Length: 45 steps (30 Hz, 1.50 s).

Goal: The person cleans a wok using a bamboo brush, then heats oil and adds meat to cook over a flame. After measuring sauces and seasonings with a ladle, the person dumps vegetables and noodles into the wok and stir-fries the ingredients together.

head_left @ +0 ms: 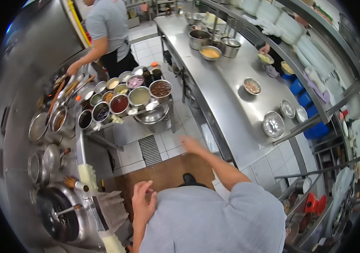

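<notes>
My left hand (143, 201) is held in front of my body with its fingers loosely curled and apart, holding nothing. To its left are a wok (60, 215) with a ladle in it and a hanging cloth (111, 208). Stretched forward above the floor, my right hand (191, 144) points toward the condiment stand; its fingers are small and partly hidden, and no object shows in it. Beyond it, several metal pots of sauces and ingredients, one with red sauce (119, 104), stand on the stand.
A co-worker (108, 33) reaches over utensils at the back left. On the long steel table (239, 126) stand bowls, including one with yellow content (210, 52) and an empty one (273, 125). Another person's hand (265, 49) shows behind it. A brown mat (167, 175) covers the floor below me.
</notes>
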Each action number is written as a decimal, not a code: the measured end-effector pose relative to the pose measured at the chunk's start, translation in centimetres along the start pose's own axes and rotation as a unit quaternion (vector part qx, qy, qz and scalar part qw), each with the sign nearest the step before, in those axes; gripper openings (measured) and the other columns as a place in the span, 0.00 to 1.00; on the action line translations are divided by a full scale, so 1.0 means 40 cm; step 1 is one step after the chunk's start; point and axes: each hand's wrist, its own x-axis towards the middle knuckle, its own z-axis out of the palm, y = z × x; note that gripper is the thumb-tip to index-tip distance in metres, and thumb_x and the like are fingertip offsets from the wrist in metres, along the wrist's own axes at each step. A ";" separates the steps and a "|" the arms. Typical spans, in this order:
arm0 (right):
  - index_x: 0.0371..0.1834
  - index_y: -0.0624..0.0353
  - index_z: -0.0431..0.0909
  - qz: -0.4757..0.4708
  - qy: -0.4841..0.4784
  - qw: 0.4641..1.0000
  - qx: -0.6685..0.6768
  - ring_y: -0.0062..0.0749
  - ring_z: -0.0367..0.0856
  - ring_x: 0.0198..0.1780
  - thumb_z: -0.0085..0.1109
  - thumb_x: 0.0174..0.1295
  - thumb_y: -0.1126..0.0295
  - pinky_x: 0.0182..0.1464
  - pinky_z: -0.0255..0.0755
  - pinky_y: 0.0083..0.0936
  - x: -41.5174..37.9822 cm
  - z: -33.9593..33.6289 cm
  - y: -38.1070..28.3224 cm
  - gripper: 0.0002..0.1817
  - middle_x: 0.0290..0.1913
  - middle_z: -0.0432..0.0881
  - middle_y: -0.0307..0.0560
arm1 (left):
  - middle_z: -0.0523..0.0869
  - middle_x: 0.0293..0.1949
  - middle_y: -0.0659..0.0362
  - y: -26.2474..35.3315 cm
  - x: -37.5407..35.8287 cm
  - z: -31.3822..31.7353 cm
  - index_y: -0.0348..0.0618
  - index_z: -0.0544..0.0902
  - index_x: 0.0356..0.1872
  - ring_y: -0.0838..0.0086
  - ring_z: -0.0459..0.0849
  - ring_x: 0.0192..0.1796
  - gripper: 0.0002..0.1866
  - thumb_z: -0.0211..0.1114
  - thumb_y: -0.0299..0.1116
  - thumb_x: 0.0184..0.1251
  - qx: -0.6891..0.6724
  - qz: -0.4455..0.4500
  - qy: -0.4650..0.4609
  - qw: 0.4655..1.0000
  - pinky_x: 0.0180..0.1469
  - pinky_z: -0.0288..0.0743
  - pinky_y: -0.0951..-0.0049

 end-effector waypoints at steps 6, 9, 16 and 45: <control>0.80 0.49 0.50 0.139 0.398 0.906 0.048 0.50 0.82 0.33 0.57 0.63 0.69 0.41 0.74 0.44 -0.058 -0.519 0.302 0.42 0.32 0.83 0.55 | 0.81 0.47 0.52 0.053 0.106 0.148 0.40 0.80 0.53 0.68 0.84 0.38 0.21 0.65 0.16 0.55 0.037 -0.014 -0.066 0.997 0.43 0.79 0.70; 0.81 0.41 0.49 0.258 0.462 0.848 0.013 0.55 0.84 0.39 0.55 0.65 0.71 0.45 0.76 0.46 0.002 -0.726 0.437 0.41 0.36 0.85 0.58 | 0.82 0.45 0.52 0.084 0.132 0.183 0.40 0.81 0.52 0.66 0.85 0.39 0.20 0.66 0.17 0.55 0.050 -0.031 -0.088 0.994 0.43 0.79 0.69; 0.63 0.42 0.73 0.313 0.452 0.827 0.114 0.38 0.85 0.28 0.55 0.67 0.68 0.24 0.81 0.32 0.085 -0.875 0.682 0.21 0.37 0.84 0.50 | 0.83 0.43 0.52 0.101 0.155 0.216 0.40 0.83 0.50 0.63 0.85 0.40 0.18 0.67 0.19 0.56 0.069 -0.069 -0.102 0.990 0.44 0.79 0.67; 0.47 0.55 0.78 -0.602 -0.322 0.725 0.091 0.49 0.80 0.33 0.63 0.57 0.77 0.37 0.74 0.39 -0.403 0.895 -1.310 0.14 0.35 0.81 0.52 | 0.87 0.39 0.55 -0.138 -0.600 -0.412 0.39 0.85 0.47 0.64 0.85 0.37 0.15 0.64 0.17 0.59 0.155 -0.077 0.429 0.887 0.41 0.80 0.67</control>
